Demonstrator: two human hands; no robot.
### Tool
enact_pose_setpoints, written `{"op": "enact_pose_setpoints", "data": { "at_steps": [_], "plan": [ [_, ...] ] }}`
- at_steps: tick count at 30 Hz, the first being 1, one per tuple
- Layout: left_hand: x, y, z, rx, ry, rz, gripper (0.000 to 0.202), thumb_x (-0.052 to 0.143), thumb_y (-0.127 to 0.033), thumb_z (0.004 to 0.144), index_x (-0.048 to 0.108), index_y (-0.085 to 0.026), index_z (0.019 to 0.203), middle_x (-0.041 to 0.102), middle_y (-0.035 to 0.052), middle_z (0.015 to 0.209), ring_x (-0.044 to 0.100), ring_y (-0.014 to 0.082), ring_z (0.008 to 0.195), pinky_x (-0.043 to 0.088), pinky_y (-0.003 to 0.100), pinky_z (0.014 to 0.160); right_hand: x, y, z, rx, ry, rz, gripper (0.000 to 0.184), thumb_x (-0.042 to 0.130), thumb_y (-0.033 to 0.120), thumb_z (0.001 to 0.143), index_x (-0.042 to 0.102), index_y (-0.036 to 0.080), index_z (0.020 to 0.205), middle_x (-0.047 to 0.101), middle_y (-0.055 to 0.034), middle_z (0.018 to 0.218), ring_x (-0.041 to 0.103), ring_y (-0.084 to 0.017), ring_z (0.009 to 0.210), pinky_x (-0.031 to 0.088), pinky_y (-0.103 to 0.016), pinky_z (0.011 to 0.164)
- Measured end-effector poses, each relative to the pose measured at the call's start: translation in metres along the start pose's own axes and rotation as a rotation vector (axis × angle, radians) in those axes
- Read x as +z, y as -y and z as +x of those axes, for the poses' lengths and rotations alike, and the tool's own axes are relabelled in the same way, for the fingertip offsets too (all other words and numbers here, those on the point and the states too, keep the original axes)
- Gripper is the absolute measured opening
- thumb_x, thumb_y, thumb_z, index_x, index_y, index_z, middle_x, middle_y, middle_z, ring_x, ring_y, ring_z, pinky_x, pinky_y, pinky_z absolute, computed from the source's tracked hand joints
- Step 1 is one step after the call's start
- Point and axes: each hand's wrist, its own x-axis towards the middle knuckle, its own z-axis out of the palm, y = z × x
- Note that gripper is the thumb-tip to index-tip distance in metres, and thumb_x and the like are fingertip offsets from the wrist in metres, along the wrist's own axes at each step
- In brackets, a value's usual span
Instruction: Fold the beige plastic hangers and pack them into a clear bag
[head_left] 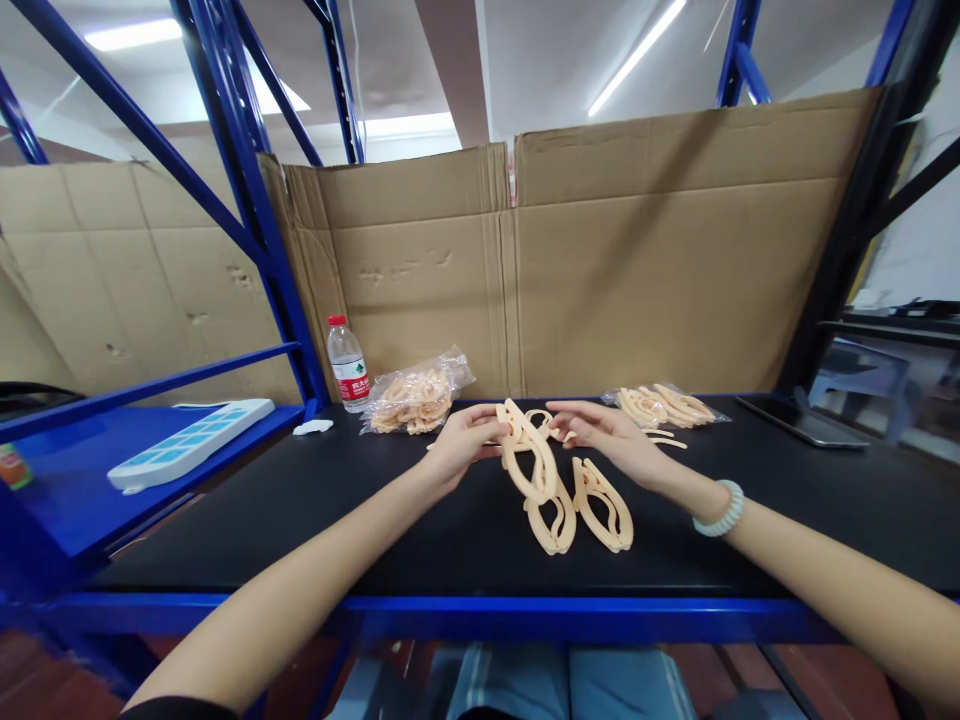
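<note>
Beige plastic folding hangers are in front of me. My left hand (pixel 466 440) is closed on one folded hanger (pixel 531 458), its thumb and fingers at the upper end, and holds it tilted above the table. Across from it, my right hand (pixel 611 440) has its fingers stretched and apart. Its fingertips are beside a beige hook (pixel 538 420) behind the held hanger; whether they touch it I cannot tell. Below lie a second folded hanger (pixel 553 520), partly covered by the held one, and a third folded hanger (pixel 606 507) to its right.
A bag of beige parts (pixel 416 398) lies back left by a water bottle (pixel 347 365). Another bag of parts (pixel 664 405) and a dark tablet-like device (pixel 802 420) are at right. Cardboard (pixel 675 270) walls the black tabletop (pixel 315 530). Blue posts (pixel 255 220) stand left.
</note>
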Motion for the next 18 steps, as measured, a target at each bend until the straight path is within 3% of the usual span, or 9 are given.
{"op": "enact_pose_setpoints", "data": {
  "at_steps": [3,9,13,18],
  "plan": [
    [-0.019,-0.004,0.009,-0.105,-0.048,0.176,0.024,0.068,-0.015,0.061,0.068,-0.014,0.085,0.068,0.0038,0.068,0.062,0.0123,0.059,0.047,0.02,0.052,-0.024,-0.007,0.003,0.034,-0.141,-0.046,0.04,0.055,0.048,0.085,0.063,0.018,0.111,0.067,-0.0076,0.09,0.062,-0.016,0.083,0.051,-0.036,0.083],
    [-0.037,0.009,0.02,-0.221,0.079,0.415,0.029,0.065,-0.009,0.053,0.069,-0.015,0.081,0.065,0.0009,0.056,0.06,0.0123,0.048,0.047,0.019,0.043,-0.069,-0.023,0.008,0.119,-0.348,-0.129,0.046,0.062,0.055,0.076,0.067,0.014,0.095,0.066,-0.0086,0.08,0.062,-0.017,0.073,0.053,-0.035,0.073],
    [-0.036,0.021,0.019,-0.191,0.174,0.416,0.026,0.072,-0.015,0.053,0.069,-0.014,0.078,0.066,0.0023,0.06,0.063,0.0147,0.051,0.053,0.024,0.046,-0.084,-0.03,0.009,0.152,-0.36,-0.168,0.045,0.061,0.055,0.075,0.067,0.013,0.091,0.067,-0.0091,0.078,0.062,-0.017,0.07,0.052,-0.033,0.069],
    [-0.037,0.033,0.022,-0.054,0.135,0.419,0.025,0.076,-0.02,0.052,0.069,-0.014,0.076,0.068,0.0042,0.074,0.063,0.0144,0.051,0.053,0.025,0.044,-0.091,-0.03,0.009,0.164,-0.236,-0.423,0.035,0.057,0.046,0.079,0.068,0.015,0.089,0.069,-0.0091,0.079,0.062,-0.018,0.071,0.05,-0.031,0.066]
  ]
}}
